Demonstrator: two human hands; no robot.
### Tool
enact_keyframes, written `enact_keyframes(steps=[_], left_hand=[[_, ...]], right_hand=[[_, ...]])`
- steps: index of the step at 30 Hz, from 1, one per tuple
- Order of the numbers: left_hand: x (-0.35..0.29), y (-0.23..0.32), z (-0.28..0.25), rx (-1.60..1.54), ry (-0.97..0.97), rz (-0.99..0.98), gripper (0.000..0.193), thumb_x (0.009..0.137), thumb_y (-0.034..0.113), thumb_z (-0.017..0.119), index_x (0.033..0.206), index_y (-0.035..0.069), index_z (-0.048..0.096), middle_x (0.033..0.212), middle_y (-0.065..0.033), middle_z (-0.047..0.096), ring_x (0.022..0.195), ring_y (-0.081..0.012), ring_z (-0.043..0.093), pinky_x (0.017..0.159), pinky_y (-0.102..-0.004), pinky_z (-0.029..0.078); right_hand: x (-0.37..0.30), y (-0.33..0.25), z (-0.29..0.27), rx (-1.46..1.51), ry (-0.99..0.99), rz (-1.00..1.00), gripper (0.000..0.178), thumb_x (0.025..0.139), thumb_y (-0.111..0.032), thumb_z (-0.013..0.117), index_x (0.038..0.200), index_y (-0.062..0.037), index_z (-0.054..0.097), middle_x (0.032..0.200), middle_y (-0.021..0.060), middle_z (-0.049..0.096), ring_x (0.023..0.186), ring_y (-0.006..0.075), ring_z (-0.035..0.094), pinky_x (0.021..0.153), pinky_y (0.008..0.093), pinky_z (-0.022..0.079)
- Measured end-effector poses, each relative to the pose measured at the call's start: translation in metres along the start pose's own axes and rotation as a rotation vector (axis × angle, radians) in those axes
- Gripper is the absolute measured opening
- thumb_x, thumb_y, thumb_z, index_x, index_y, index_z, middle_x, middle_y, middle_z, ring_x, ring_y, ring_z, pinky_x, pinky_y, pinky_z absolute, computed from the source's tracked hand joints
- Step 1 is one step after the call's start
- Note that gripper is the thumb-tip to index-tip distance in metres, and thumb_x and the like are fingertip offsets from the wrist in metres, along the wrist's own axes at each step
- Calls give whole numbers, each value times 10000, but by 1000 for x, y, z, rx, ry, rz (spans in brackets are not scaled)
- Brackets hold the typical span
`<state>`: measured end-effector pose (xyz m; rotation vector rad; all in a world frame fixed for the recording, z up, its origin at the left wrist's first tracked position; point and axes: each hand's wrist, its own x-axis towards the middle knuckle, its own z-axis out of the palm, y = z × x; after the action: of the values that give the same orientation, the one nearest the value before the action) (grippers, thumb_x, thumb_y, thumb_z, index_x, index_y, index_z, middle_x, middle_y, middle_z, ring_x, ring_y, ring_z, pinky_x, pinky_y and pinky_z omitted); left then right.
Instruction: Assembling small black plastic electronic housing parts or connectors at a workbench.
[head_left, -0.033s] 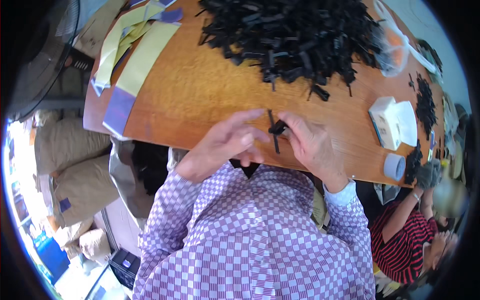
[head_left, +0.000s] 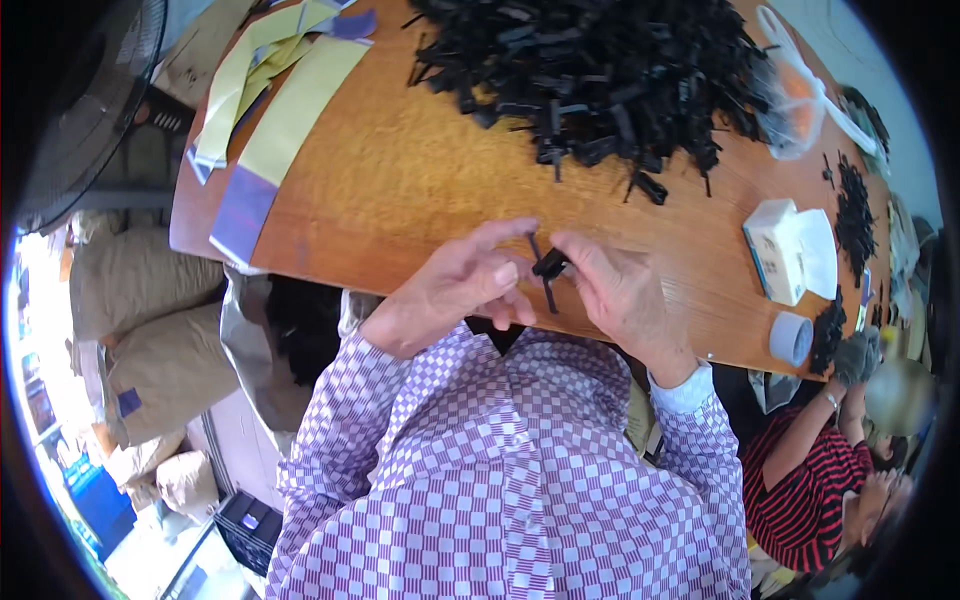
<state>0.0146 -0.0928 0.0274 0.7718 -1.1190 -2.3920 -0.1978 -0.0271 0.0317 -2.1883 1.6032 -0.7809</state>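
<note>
Over the table's near edge, my right hand (head_left: 628, 297) pinches a small black plastic part (head_left: 550, 264) between thumb and fingers. The part has a blocky body and a thin bar that sticks out both ways, slightly tilted. My left hand (head_left: 468, 283) is beside it with fingers apart, holding nothing. Its index fingertip is at the bar's upper end; whether it presses on it I cannot tell. Beyond my hands lies a big heap of similar black parts (head_left: 600, 85) on the wooden table (head_left: 400, 170).
Yellow and purple strips (head_left: 300, 110) lie at the far left. To the right are a tissue box (head_left: 775, 250), a tape roll (head_left: 790, 338), a clear bag (head_left: 795, 110) and smaller black piles (head_left: 855, 215). Another person in a striped shirt (head_left: 810, 480) works at the right; sacks (head_left: 150, 290) stand left.
My left index fingertip has come closer to the bar's upper end. The black part has tilted slightly in my right hand, and the view has shifted a little.
</note>
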Motion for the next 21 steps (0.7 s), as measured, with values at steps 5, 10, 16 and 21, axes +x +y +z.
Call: enact_keyframes(steps=[5, 10, 16, 21], left_hand=[[-11, -18, -28, -148, -125, -82, 698, 869, 421, 612, 1369, -1, 369, 956, -123, 633, 744, -185, 673, 609, -220, 529], [-19, -23, -36, -365, -133, -151, 633, 871, 367, 630, 1334, 0, 402, 881, -127, 649, 677, -179, 677, 583, -210, 552], [-25, -28, -36, -396, -47, -73, 463, 889, 277, 627, 1255, 63, 441, 870, -112, 647, 669, -152, 658, 552, -201, 521], [-34, -23, -30, -237, 138, 30, 330, 913, 146, 588, 1198, 95, 429, 862, -87, 629, 688, -127, 636, 581, -211, 504]], right_hand=[[15, -19, 14, -65, -156, -177, 370, 779, -120, 656, 1133, -78, 556, 760, 71, 616, 632, 219, 634, 510, 321, 501], [18, -23, 30, -83, -207, -272, 364, 800, -149, 641, 1147, -91, 547, 779, 66, 622, 639, 208, 633, 527, 309, 508], [25, -38, 40, 214, -117, -86, 375, 819, -61, 626, 1178, -65, 519, 803, 90, 630, 655, 224, 635, 542, 314, 508], [25, -50, 33, 560, -263, 324, 240, 937, -135, 521, 1146, -16, 508, 802, 84, 568, 654, 133, 553, 592, 264, 445]])
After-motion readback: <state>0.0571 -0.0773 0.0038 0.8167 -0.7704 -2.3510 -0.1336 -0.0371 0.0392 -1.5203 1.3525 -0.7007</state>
